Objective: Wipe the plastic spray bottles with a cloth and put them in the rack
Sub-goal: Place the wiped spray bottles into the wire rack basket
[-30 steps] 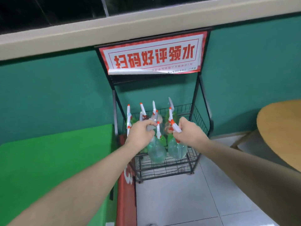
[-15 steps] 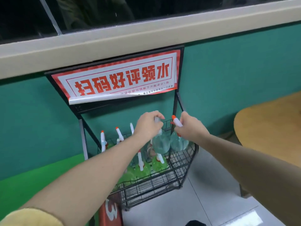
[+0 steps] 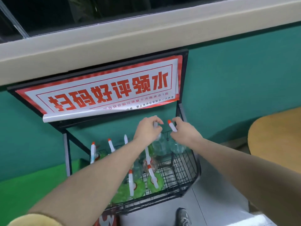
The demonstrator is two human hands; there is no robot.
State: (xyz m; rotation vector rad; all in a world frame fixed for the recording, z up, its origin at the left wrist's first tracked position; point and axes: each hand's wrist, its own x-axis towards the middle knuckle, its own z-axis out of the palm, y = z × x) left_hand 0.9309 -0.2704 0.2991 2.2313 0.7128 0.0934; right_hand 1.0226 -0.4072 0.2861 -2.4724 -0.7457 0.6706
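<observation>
My left hand (image 3: 149,129) grips the spray head of a clear plastic bottle (image 3: 158,147) that hangs below it over the back right of the black wire rack (image 3: 187,173). Beside it, my right hand (image 3: 184,132) grips the white, orange-tipped head of a second clear bottle (image 3: 176,146). Both bottles are held just above the basket's rear rim. Several more spray bottles, green and clear, stand in the basket (image 3: 138,186). No cloth is in view.
A red and white sign (image 3: 104,93) tops the rack's frame just above my hands. A green wall stands behind. A wooden round table (image 3: 276,137) is at the right, a green surface (image 3: 32,190) at the left. A shoe (image 3: 183,216) stands on the tiled floor.
Both hands have risen with their bottles from low in the basket to just above its rear rim. The view has shifted so the rack sits further left and closer.
</observation>
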